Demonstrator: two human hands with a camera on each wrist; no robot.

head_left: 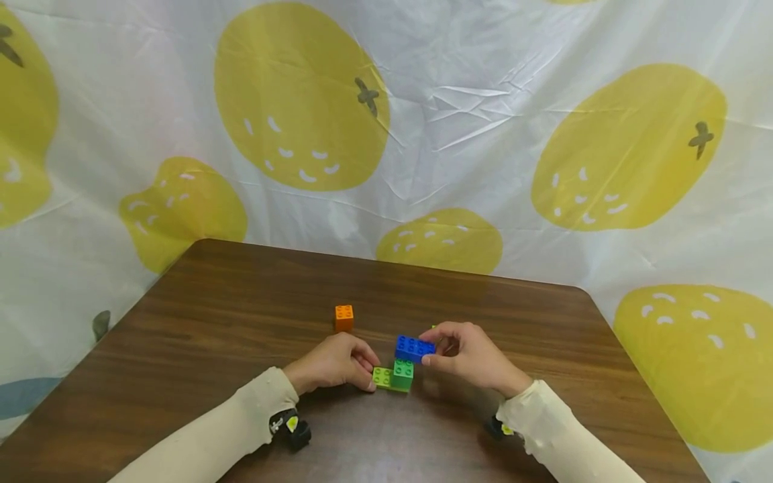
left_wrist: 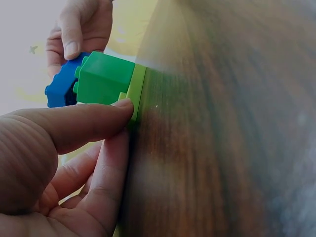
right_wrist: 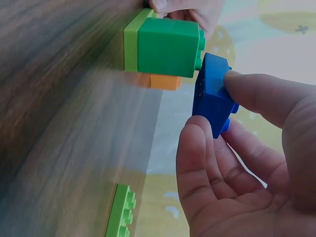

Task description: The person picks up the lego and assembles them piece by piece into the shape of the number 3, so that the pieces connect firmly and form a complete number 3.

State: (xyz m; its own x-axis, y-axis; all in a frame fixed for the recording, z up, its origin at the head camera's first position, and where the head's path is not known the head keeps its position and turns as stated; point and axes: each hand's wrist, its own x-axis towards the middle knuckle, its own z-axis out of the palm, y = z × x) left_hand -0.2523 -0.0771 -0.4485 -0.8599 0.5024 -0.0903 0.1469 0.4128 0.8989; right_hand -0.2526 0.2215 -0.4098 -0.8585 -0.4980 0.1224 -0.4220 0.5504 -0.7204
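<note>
A flat lime-green toy brick (head_left: 382, 377) lies on the table with a taller green brick (head_left: 402, 374) standing on its right end. My left hand (head_left: 338, 362) pinches the lime brick's left end between thumb and fingers, as the left wrist view shows close up. In my right hand (head_left: 474, 354) is a blue brick (head_left: 412, 347), gripped at its right end by thumb and fingers. In the right wrist view the blue brick (right_wrist: 212, 94) tilts close to the green brick's studs (right_wrist: 201, 45); whether they touch I cannot tell.
An orange brick (head_left: 343, 318) stands on the brown table (head_left: 272, 288) beyond my left hand. Another lime-green brick (right_wrist: 119, 212) lies near my right hand, mostly hidden behind it in the head view. A fruit-patterned cloth (head_left: 459, 134) hangs behind the table.
</note>
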